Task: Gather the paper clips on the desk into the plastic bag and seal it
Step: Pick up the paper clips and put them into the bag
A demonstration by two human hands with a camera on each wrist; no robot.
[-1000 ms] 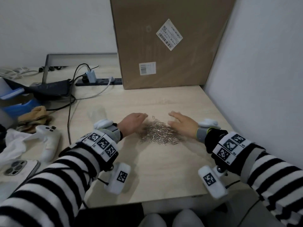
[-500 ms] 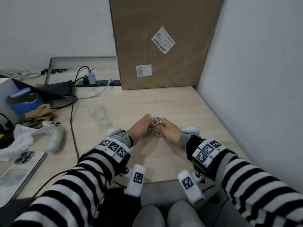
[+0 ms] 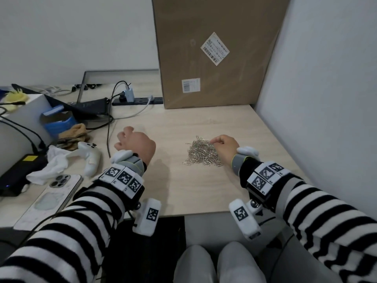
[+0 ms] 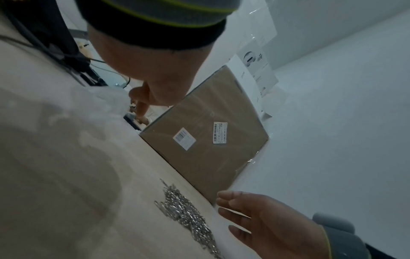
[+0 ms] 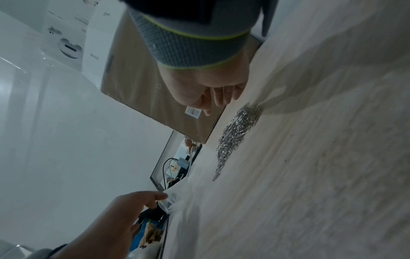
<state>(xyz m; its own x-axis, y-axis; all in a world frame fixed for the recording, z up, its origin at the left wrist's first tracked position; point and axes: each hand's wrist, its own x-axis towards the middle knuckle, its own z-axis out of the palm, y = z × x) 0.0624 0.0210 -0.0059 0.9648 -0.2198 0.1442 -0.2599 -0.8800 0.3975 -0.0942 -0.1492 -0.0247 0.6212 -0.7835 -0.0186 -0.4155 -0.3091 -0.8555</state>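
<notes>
The clips [image 3: 201, 153] lie heaped in one pile on the desk [image 3: 183, 190], right of centre, none of them in the bag yet. My right hand [image 3: 225, 147] rests at the pile's right edge, fingers loose and fairly straight, touching the clips but holding nothing. My left hand [image 3: 135, 145] is well apart from the pile, over to the left, where the bag [image 5: 172, 201] lies. In the right wrist view my left fingertips [image 5: 158, 195] meet a crumpled edge of clear plastic, and they look to be pinching it, though I can't be sure the hold is firm. From the head view the bag hides behind that hand.

So I judge the gathering into a heap done. Bringing the bag over, opening its mouth, loading the clips and pressing the seal shut are all left to do.

Behind the pile a cardboard box [image 3: 216, 52] leans against the wall. To my far left sit a white controller [image 3: 90, 157] and a phone [image 3: 52, 198].
</notes>
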